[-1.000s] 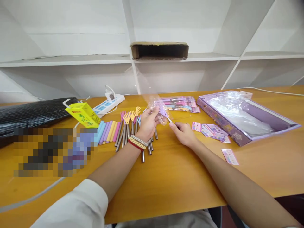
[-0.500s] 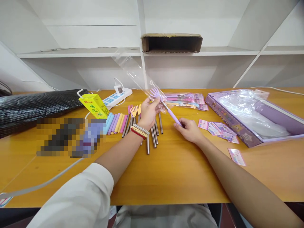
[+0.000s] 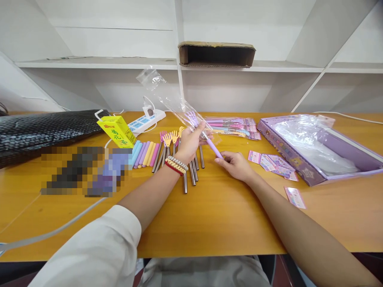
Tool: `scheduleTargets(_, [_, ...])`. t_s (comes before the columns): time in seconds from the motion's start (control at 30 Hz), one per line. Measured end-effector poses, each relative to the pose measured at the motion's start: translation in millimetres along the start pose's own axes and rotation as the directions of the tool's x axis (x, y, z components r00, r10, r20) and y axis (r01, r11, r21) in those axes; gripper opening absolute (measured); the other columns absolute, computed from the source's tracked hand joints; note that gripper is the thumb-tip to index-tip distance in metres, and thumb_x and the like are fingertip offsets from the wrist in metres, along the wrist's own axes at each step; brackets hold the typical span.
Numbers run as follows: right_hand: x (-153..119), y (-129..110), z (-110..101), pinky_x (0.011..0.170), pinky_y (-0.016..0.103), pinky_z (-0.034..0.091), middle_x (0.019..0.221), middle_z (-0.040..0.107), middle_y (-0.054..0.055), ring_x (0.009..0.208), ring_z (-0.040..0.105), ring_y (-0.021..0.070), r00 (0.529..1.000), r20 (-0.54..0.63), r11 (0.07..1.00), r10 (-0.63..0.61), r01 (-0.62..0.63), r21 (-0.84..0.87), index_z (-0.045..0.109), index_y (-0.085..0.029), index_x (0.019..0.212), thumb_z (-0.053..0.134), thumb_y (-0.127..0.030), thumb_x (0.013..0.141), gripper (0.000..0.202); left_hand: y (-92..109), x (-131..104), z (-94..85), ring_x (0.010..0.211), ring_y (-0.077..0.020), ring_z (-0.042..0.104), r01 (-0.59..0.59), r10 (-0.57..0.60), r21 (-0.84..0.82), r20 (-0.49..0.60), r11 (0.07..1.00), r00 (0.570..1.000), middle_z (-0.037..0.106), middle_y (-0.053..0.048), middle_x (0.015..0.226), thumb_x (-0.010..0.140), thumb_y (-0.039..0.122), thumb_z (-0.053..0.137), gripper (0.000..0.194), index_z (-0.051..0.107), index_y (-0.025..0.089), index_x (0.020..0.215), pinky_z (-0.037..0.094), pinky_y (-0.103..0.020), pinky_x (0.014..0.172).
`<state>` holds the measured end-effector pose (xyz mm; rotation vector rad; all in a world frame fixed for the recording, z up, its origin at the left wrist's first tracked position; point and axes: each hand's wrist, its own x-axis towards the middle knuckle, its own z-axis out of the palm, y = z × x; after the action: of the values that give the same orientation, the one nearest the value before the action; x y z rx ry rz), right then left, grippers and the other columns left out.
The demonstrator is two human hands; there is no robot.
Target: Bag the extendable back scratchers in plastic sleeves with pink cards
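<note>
A purple back scratcher (image 3: 214, 148) with a hand-shaped head slants across the middle of the view, above the table. My right hand (image 3: 237, 166) pinches the end of its purple handle. My left hand (image 3: 190, 142) is closed round the mouth of a long clear plastic bag (image 3: 172, 101), thumb on the scratcher near its head. The head lies within the clear plastic, and the bag's far end sticks up to the left. Below my left hand lie metal rods (image 3: 185, 184), some with yellow scratcher heads (image 3: 167, 138) or pink ones. Coloured handle sleeves (image 3: 145, 154) lie in a row to their left.
Bagged back scratchers (image 3: 233, 124) lie behind my hands. To the right are small printed cards (image 3: 277, 164) and a purple display box (image 3: 311, 171) with clear plastic inside. A yellow drink carton (image 3: 116, 131), a power strip (image 3: 148, 121) and a black wrapped roll (image 3: 50, 131) stand or lie left.
The purple back scratcher has slid a little up and left, its head deeper in the clear bag. My right hand has shifted slightly left with the handle.
</note>
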<state>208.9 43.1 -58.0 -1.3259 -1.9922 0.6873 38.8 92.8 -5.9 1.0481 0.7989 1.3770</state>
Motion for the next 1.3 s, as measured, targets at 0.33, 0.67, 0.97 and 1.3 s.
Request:
scheduleTargets(0.33, [-2.1,-1.1,0.6,0.05,0.022,0.032,0.062,0.044,-0.004,0.053,0.037,0.0081,0.977,0.211,0.907,-0.045,-0.049,0.419,0.058,-0.016,0.095,0.063,-0.04,0.071,0.035,-1.9,10.1,-11.4,0.056,-0.0127,0.059,-0.014,0.015,0.034,-0.033,0.999,0.999,0.062,-0.004,0.065,0.068,0.046,0.068,0.035,0.057,0.013,0.074,0.048,-0.023,0.048])
scheduleTargets(0.67, [-1.4,-1.6,6.3,0.049,0.022,0.035,0.056,0.05,-0.004,0.05,0.041,0.008,0.991,0.13,0.95,0.007,-0.048,0.31,0.063,-0.015,0.083,0.07,-0.047,0.064,0.038,-7.9,5.7,-10.6,0.046,-0.0119,0.056,0.007,-0.006,0.24,-0.008,0.971,1.0,0.061,-0.004,0.06,0.067,0.05,0.067,0.038,0.055,0.014,0.072,0.044,-0.022,0.039])
scheduleTargets(0.97, [-1.2,6.2,9.0,0.05,0.023,0.037,0.064,0.047,-0.006,0.053,0.042,0.0098,0.966,-0.253,0.981,-0.061,0.105,0.166,0.042,-0.021,0.099,0.078,-0.046,0.054,0.063,-17.6,-13.8,6.2,0.045,-0.0116,0.054,0.049,-0.122,0.341,0.195,0.939,0.973,0.056,-0.001,0.057,0.073,0.047,0.063,0.033,0.054,0.016,0.07,0.041,-0.023,0.041])
scheduleTargets(1.3, [-4.7,-3.7,6.9,0.051,0.03,0.043,0.082,0.055,0.003,0.058,0.051,0.0155,0.984,-0.128,0.98,-0.122,0.14,0.142,0.02,-0.022,0.138,0.074,-0.043,0.061,0.097,-15.9,-14.4,3.5,0.05,-0.0115,0.053,-0.033,-0.122,0.413,0.344,0.91,0.931,0.056,-0.002,0.058,0.075,0.043,0.061,0.029,0.058,0.015,0.066,0.039,-0.023,0.045])
